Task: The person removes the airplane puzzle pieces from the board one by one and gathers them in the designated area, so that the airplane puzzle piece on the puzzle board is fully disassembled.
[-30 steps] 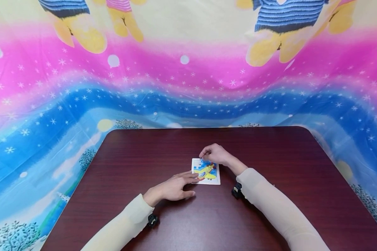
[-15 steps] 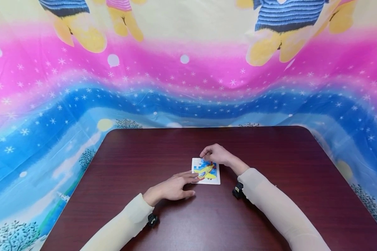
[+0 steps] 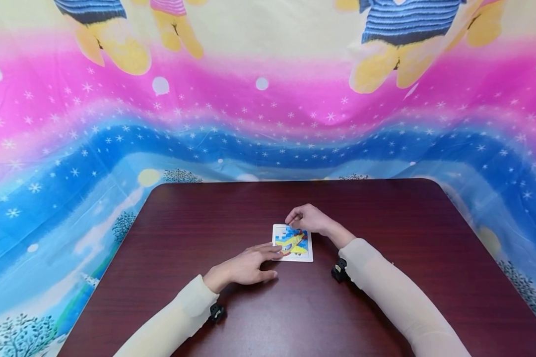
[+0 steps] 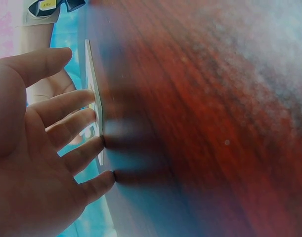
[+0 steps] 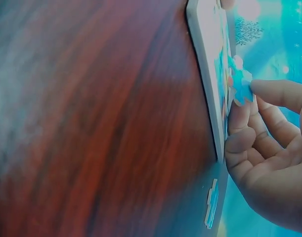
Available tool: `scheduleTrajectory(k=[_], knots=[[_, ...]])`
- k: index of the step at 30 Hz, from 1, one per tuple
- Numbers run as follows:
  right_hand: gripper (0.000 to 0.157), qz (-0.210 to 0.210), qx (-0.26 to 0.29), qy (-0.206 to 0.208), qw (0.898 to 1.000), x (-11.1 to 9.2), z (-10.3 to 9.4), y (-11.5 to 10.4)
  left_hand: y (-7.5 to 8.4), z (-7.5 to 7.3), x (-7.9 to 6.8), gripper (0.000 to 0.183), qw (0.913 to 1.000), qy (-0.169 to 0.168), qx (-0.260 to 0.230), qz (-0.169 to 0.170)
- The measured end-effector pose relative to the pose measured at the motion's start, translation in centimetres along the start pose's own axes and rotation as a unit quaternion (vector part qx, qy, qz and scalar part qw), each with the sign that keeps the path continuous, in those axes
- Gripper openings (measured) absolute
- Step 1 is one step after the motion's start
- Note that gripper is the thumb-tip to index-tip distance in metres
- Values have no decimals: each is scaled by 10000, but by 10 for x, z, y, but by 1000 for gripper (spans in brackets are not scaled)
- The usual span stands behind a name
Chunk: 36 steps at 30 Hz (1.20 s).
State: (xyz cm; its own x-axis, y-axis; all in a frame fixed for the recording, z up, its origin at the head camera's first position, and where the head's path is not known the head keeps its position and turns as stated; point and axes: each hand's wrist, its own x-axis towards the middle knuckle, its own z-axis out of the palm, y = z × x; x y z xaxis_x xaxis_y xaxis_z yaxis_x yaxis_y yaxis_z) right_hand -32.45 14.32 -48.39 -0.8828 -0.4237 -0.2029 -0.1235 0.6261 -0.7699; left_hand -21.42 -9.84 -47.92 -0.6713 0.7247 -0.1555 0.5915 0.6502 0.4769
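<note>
Head view: puzzle board lies flat on the dark red-brown worktop, roughly mid-width. White border, yellow airplane picture on blue, pale patches near its upper left. Left hand comes in palm down from the left, fingers extended, fingertips over the board's left edge, thumb apart from it; grips nothing. Right hand is above the board's far edge, fingers bent, fingertips drawn together; whatever they hold is hard to make out from here. Light sleeves on both arms, black unit at each wrist. Printed backdrop in pink and blue behind the worktop.

Left wrist view: left hand's fingers are spread. Upper ones reach onto the board, seen nearly edge-on; little finger touches the worktop just beside it. Thumb stands clear.

Right wrist view: right hand pinches a blue piece at its fingertips, tilted up, right at the board's face; actual contact can't be told. Other fingers are curled in. Loose piece, partly blue, lies on the worktop near the board's corner, apart from it.
</note>
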Motion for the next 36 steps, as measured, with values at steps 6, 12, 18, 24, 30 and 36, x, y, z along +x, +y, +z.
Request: scheduleTrajectory(k=[6, 12, 18, 24, 30, 36], knots=[[8, -76, -182, -34, 9998, -2, -2, 0, 0, 0, 0, 52, 10000, 29, 39, 23], [8, -302, -389, -129, 9987, -1, -4, 1, 1, -1, -1, 52, 10000, 41, 32, 8], [10, -341, -461, -213, 9981, -2, -5, 2, 0, -1, -1, 52, 10000, 31, 29, 14], [12, -257, -431, -294, 9983, -3, -5, 1, 1, -1, -2, 52, 10000, 14, 10, 11], [13, -255, -361, -248, 9987, -3, -5, 3, 1, -1, -2, 52, 10000, -21, 8, -19], [12, -302, -206, -204, 9991, -2, -6, 4, 2, -2, -2, 52, 10000, -16, -43, -12]])
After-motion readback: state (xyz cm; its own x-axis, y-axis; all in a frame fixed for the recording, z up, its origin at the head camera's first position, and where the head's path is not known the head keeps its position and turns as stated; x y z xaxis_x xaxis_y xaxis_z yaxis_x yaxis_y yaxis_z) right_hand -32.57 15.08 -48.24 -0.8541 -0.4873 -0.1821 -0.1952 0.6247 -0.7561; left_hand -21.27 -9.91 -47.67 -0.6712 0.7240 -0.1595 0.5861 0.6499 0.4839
